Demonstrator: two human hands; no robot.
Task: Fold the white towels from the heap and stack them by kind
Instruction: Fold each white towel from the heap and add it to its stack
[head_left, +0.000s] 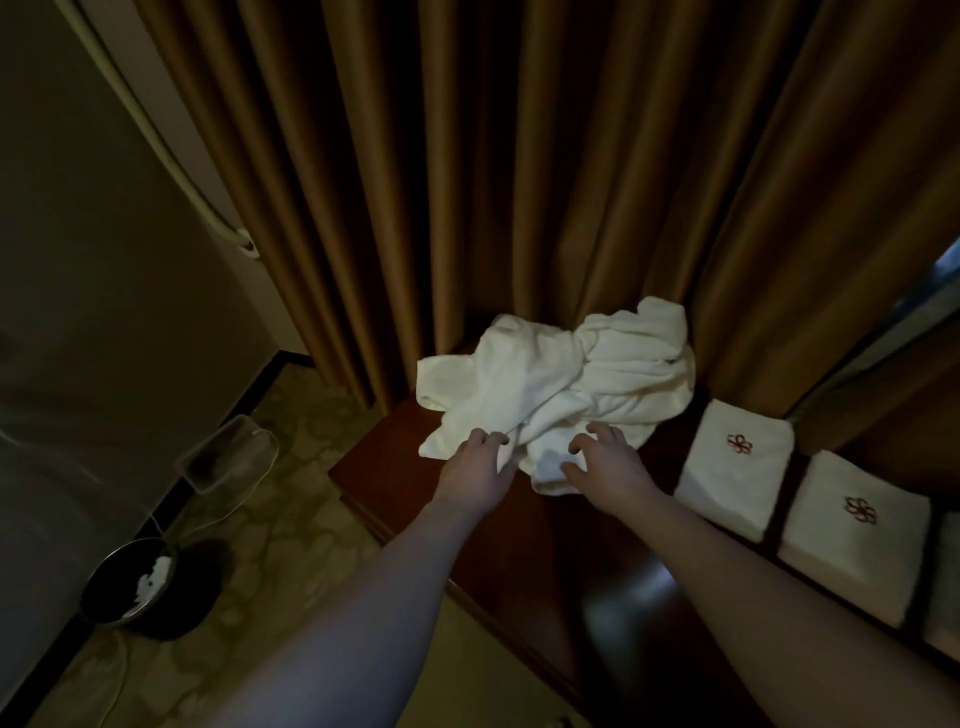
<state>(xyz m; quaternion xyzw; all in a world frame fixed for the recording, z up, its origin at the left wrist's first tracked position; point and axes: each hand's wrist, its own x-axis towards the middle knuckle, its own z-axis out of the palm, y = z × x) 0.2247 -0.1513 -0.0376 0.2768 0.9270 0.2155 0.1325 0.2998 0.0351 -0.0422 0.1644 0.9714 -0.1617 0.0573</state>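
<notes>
Towel heap (566, 379), twelve o'clock on table (395, 478); left hand (475, 470) and right hand (605, 462) at its near edge, fingers bent, whether grasping cloth unclear. Folded towels (735, 467) at three o'clock.

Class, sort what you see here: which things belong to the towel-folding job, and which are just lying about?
Belong to the job:
heap of white towels
folded towels with red emblem
left hand
right hand
wooden table

Just lying about:
brown curtain
dark bin
clear container
</notes>
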